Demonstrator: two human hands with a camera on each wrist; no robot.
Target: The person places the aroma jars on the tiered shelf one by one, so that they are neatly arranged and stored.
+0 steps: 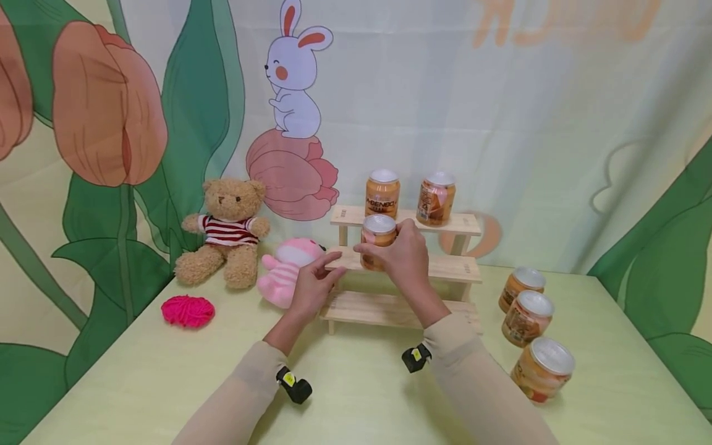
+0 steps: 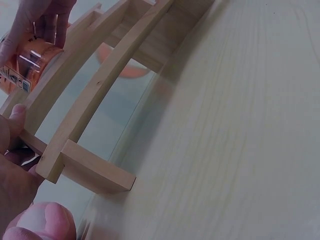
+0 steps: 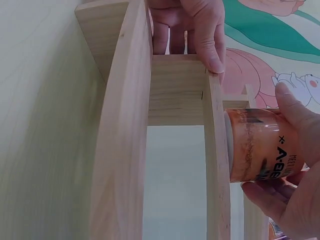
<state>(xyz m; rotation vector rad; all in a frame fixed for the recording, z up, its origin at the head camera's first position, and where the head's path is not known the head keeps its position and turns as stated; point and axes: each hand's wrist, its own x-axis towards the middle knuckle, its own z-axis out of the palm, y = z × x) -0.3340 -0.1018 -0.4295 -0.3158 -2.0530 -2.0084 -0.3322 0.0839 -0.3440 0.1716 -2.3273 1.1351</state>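
My right hand grips an orange can with a silver top, thumb on one side and fingers on the other. The can stands upright at the middle step of a three-step wooden shelf; in the right wrist view, the base of the held can is right at the board. My left hand pinches the left end of that middle step, its thumb on the board's edge in the right wrist view. Two similar cans, one at the left and one at the right, stand on the top step.
Three more cans, far, middle and near, stand on the table's right side. Left of the shelf are a pink plush toy, a teddy bear and a bundle of pink yarn. A printed curtain hangs behind.
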